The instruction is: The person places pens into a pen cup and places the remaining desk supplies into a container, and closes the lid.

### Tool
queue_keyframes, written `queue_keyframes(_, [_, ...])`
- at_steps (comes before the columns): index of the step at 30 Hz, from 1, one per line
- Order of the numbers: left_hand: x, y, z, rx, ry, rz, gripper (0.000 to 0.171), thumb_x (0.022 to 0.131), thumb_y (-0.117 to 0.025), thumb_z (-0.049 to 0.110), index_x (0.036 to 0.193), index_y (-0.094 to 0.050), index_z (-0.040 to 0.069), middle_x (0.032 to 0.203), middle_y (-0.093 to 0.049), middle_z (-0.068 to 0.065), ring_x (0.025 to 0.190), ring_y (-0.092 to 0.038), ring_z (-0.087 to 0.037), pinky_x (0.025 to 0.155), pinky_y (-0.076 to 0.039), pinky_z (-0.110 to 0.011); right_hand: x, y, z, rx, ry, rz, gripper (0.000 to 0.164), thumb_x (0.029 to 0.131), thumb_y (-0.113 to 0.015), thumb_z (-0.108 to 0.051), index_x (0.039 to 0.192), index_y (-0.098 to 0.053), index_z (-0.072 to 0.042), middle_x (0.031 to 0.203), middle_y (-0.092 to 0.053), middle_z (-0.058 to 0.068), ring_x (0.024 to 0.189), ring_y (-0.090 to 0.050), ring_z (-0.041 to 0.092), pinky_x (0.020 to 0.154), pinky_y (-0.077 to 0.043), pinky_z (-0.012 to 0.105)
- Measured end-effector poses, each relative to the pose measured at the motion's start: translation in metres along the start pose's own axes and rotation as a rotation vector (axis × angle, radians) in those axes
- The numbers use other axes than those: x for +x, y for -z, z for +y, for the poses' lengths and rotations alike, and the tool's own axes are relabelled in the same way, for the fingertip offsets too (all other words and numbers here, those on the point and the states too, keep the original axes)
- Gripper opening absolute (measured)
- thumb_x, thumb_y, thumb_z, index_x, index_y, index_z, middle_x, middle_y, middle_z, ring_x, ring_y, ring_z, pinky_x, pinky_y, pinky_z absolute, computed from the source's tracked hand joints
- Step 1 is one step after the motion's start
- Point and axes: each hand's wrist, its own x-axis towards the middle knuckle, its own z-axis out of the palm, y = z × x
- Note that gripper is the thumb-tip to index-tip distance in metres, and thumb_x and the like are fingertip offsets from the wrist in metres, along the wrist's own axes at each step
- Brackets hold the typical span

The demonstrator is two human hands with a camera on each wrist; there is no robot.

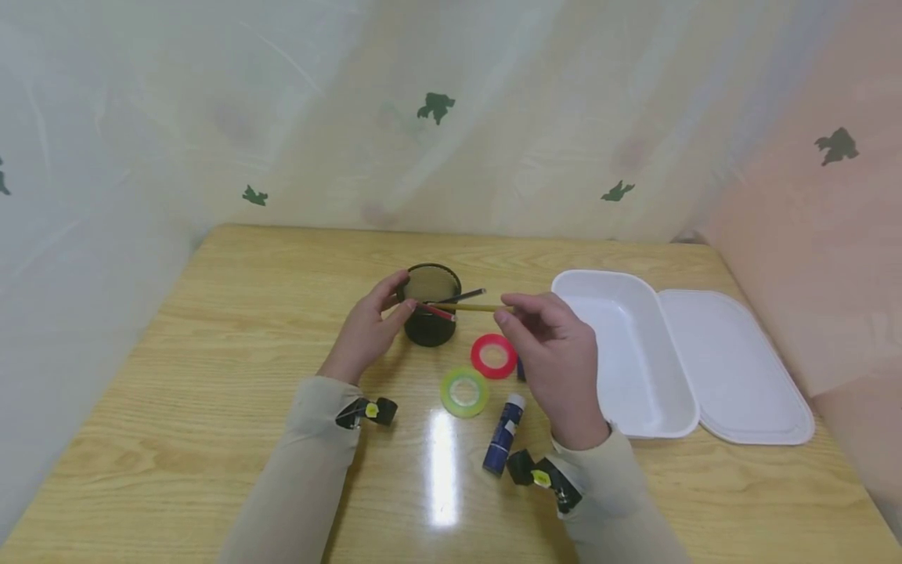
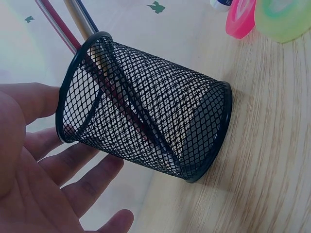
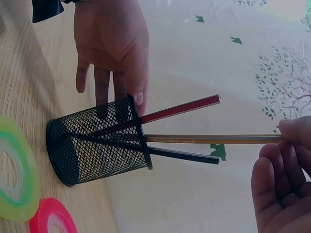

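A black mesh pencil holder (image 1: 430,330) stands on the table, and my left hand (image 1: 368,323) holds it at the rim, thumb near the edge and fingers along its side. A red pencil (image 3: 182,109) and a dark pencil (image 3: 184,155) lean inside with their ends sticking out. Between the thumb and forefinger of my right hand (image 1: 560,352) is the upper end of a yellow pencil (image 3: 214,139). Its lower part is inside the mesh holder, as the right wrist view shows.
Near the holder lie a red tape roll (image 1: 481,370) and a green tape roll (image 1: 449,395). A blue glue stick (image 1: 502,442) lies closer to me; another dark blue item (image 1: 521,370) is partly hidden by my right hand. At right are a white tray (image 1: 634,352) and white lid (image 1: 740,360).
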Motion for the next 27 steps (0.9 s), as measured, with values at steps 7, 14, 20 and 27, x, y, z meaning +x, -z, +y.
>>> queue_keyframes(7, [0.0004,-0.0001,-0.0009,0.002,-0.003,0.0,0.055,0.104,-0.056,0.028,0.155,-0.038,0.015,0.157,-0.04,-0.008,0.137,-0.047,-0.033,0.112,-0.038,-0.053,-0.0004,-0.0018,0.0006,0.002,0.005,-0.009,0.02,0.089,-0.077,-0.01,0.108,-0.077,-0.011,0.09,-0.067,-0.001,0.081,-0.062,0.016,0.073,-0.055,0.023])
queue_keyframes(14, [-0.0001,0.0003,-0.001,0.003,-0.007,-0.002,0.055,0.104,-0.056,0.028,0.155,-0.038,0.015,0.158,-0.04,-0.008,0.138,-0.047,-0.034,0.112,-0.038,-0.054,-0.0005,-0.0044,0.0018,-0.007,0.009,-0.019,0.02,0.089,-0.077,-0.009,0.109,-0.076,-0.01,0.092,-0.067,0.0,0.083,-0.061,0.015,0.074,-0.054,0.023])
queue_keyframes(20, [-0.0004,0.0005,-0.0008,0.004,-0.005,-0.003,0.055,0.104,-0.056,0.028,0.155,-0.038,0.015,0.158,-0.04,-0.008,0.138,-0.047,-0.034,0.111,-0.038,-0.054,-0.0009,-0.0058,0.0027,-0.023,0.003,-0.044,0.02,0.091,-0.075,-0.01,0.111,-0.076,-0.011,0.094,-0.067,-0.002,0.085,-0.062,0.012,0.077,-0.055,0.023])
queue_keyframes(27, [-0.0002,0.0005,-0.0003,0.004,-0.005,-0.002,0.055,0.104,-0.055,0.028,0.155,-0.037,0.015,0.157,-0.04,-0.009,0.138,-0.047,-0.034,0.112,-0.037,-0.054,-0.0008,-0.0074,0.0042,-0.017,0.011,-0.073,0.021,0.092,-0.073,-0.008,0.112,-0.075,-0.009,0.096,-0.068,-0.001,0.087,-0.062,0.013,0.078,-0.055,0.023])
